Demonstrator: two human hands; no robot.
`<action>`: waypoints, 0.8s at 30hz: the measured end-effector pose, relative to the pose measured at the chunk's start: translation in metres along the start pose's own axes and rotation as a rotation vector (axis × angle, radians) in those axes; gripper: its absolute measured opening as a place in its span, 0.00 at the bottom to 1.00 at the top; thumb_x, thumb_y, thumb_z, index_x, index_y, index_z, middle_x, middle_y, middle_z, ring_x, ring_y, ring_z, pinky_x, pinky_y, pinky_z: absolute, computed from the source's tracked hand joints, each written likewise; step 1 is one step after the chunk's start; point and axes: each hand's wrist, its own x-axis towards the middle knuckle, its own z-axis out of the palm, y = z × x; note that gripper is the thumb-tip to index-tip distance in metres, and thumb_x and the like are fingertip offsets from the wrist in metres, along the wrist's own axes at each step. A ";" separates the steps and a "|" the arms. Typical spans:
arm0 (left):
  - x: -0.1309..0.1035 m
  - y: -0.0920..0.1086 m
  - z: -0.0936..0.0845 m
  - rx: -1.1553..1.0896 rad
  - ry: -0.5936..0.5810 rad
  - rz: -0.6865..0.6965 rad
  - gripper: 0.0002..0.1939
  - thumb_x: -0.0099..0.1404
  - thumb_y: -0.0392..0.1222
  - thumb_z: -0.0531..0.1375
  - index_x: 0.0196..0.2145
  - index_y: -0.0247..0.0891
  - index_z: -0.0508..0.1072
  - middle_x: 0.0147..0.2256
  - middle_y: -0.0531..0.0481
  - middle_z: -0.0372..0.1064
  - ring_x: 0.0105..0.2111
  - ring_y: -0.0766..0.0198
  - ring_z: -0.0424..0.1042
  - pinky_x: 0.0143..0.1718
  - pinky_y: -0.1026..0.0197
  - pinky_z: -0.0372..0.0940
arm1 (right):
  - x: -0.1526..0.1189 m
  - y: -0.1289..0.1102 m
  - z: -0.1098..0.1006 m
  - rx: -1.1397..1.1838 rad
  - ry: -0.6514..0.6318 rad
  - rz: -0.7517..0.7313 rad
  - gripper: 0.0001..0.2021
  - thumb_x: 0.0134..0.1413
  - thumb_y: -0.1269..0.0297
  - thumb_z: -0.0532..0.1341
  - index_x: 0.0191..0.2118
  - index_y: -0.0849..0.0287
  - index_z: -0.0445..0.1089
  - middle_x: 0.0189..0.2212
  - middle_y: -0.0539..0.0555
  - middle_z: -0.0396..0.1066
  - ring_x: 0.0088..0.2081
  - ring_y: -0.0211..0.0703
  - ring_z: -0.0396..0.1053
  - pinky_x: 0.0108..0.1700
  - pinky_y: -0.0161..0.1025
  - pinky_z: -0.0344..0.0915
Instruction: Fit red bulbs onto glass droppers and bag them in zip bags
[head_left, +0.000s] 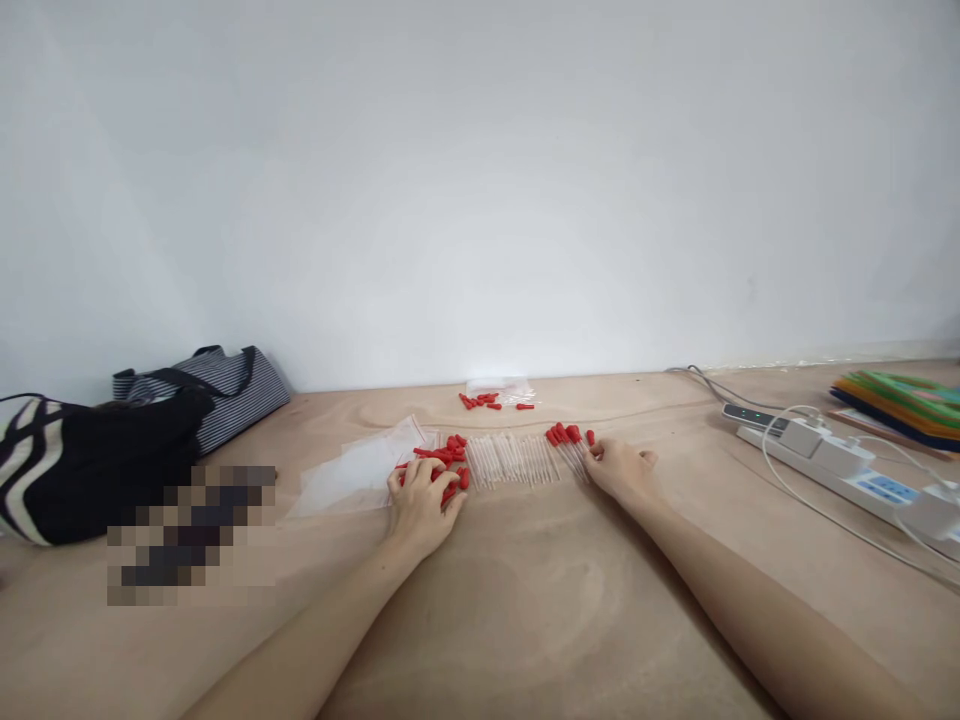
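My left hand [424, 505] rests over a loose pile of red rubber bulbs [454, 445], its bent fingers apart and touching some of them. Thin clear tubes [510, 460] lie side by side in a row between my two hands. Right of that row are several droppers [562, 435], tubes with red bulbs fitted on their far ends. With fingers closed, my right hand [619, 470] is at the rightmost dropper [591, 438]; its fingertips partly hide the tube.
Clear plastic zip bags [352, 470] lie left of the bulbs. Farther back are more red bulbs [480, 401] and a small bag [499, 386] by the wall. A striped bag [240, 395] and black bag [112, 470] stand left; a power strip [862, 480] and colourful folders [900, 405] lie right.
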 end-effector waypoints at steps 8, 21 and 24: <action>0.005 -0.002 0.003 0.011 0.025 0.037 0.06 0.53 0.42 0.59 0.31 0.41 0.71 0.37 0.46 0.65 0.41 0.54 0.61 0.43 0.47 0.48 | -0.005 -0.003 0.001 -0.008 0.071 -0.095 0.13 0.50 0.59 0.51 0.33 0.58 0.70 0.33 0.57 0.71 0.38 0.48 0.65 0.42 0.47 0.45; 0.013 0.000 0.009 -0.020 0.005 0.064 0.05 0.54 0.43 0.59 0.27 0.39 0.72 0.35 0.47 0.66 0.40 0.54 0.61 0.42 0.48 0.49 | -0.001 -0.045 0.016 -0.121 -0.040 -0.172 0.12 0.49 0.65 0.51 0.28 0.58 0.72 0.30 0.60 0.71 0.40 0.53 0.65 0.42 0.50 0.48; 0.013 0.000 0.009 -0.018 0.015 0.077 0.04 0.55 0.40 0.58 0.26 0.39 0.71 0.36 0.47 0.67 0.40 0.55 0.62 0.43 0.48 0.49 | 0.001 -0.048 0.016 -0.132 -0.036 -0.180 0.11 0.47 0.67 0.53 0.32 0.57 0.72 0.34 0.61 0.70 0.43 0.54 0.63 0.44 0.52 0.47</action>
